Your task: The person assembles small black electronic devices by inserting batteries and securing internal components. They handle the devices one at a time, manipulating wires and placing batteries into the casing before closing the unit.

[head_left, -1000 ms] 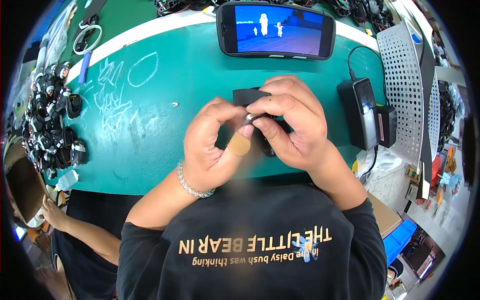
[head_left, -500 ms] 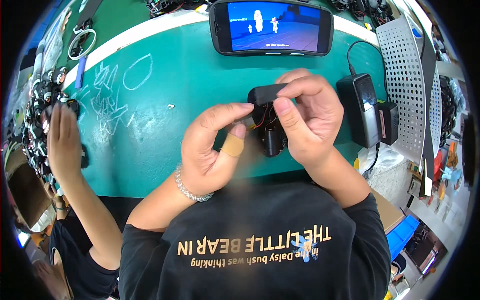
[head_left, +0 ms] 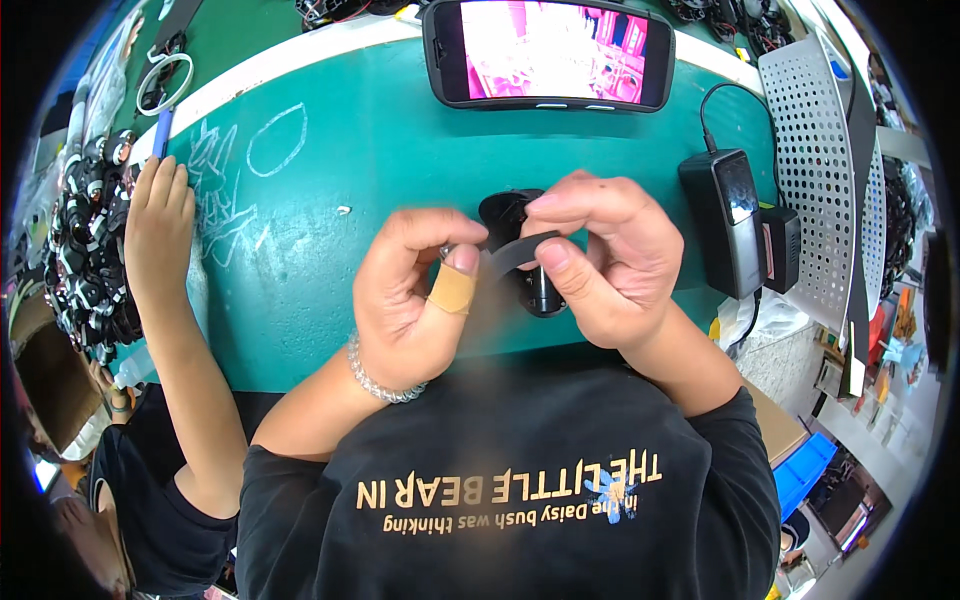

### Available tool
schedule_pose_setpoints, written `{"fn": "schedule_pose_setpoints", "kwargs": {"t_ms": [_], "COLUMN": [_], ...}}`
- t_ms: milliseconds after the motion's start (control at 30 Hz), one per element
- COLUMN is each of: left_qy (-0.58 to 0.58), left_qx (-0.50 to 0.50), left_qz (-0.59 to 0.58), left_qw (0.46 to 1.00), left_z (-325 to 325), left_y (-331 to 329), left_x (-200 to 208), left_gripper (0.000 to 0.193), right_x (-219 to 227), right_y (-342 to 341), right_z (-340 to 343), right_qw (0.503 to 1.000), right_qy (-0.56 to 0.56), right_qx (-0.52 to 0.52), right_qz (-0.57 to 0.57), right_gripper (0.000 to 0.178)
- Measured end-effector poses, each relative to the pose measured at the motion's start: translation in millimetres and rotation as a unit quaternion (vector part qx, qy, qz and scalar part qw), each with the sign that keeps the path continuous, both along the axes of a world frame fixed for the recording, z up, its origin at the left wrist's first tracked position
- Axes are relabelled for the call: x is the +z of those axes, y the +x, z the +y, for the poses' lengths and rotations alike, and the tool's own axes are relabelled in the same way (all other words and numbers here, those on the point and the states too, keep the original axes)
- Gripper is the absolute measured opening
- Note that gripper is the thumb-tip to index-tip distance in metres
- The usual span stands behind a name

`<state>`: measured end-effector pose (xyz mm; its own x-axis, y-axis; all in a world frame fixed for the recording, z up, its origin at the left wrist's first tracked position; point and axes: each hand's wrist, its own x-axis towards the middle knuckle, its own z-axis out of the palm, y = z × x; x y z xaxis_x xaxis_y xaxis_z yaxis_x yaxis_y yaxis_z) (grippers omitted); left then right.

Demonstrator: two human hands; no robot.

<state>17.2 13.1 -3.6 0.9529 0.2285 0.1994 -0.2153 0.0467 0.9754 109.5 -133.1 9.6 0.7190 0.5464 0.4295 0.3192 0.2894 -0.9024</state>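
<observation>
Pinching black strap (head_left: pixel 520 252), left hand (head_left: pixel 415 300), right hand (head_left: pixel 605 265); green table (head_left: pixel 380 170), crowded workshop

Bright even overhead light, soft shadows, glowing pink screen (head_left: pixel 552 50) (slightly overexposed), fisheye-bent edges, dark rim

black part (head_left: pixel 525 262): mostly hidden by fingers (head_left: pixel 455 235) | co-worker's fingertips: buried in parts pile (head_left: pixel 85 250)

- A green work mat (head_left: pixel 330 240) covers the bench, marked with white chalk scribbles (head_left: pixel 225 190).
- A white strip (head_left: pixel 300 65) edges the mat's far side.
- A perforated white panel (head_left: pixel 815 170) stands at the right.
- Even, bright light falls overhead.
</observation>
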Motion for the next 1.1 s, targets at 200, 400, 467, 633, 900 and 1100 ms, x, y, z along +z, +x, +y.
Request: {"fn": "schedule_pose_setpoints", "kwargs": {"t_ms": [200, 400, 467, 633, 900, 1100], "left_qy": [0.023, 0.013, -0.002, -0.028, -0.045, -0.022], "left_qx": [-0.017, 0.005, -0.002, -0.007, 0.005, 0.016], "left_qz": [-0.048, 0.013, 0.016, 0.005, 0.064, 0.076], "left_qw": [0.998, 1.0, 1.0, 1.0, 0.997, 0.997], "left_z": [-1, -3, -4, -7, -5, -7], "left_y": [1, 2, 3, 7, 4, 8], "left_x": [-3, -6, -6, 0, 5, 6], "left_gripper": [0.02, 0.024, 0.025, 0.028, 0.031, 0.031], "right_x": [5, 3, 2, 1, 2, -3], "right_y": [5, 9, 10, 10, 10, 5], "right_z": [6, 7, 7, 8, 8, 2], "right_qw": [0.995, 0.985, 0.985, 0.98, 0.977, 0.998], "right_qy": [-0.071, -0.141, -0.147, -0.156, -0.086, 0.027], "right_qx": [0.023, 0.01, 0.004, -0.005, -0.038, -0.024], "right_qz": [-0.064, -0.096, -0.094, -0.128, -0.19, -0.047], "right_gripper": [0.021, 0.023, 0.024, 0.024, 0.018, 0.016]}}
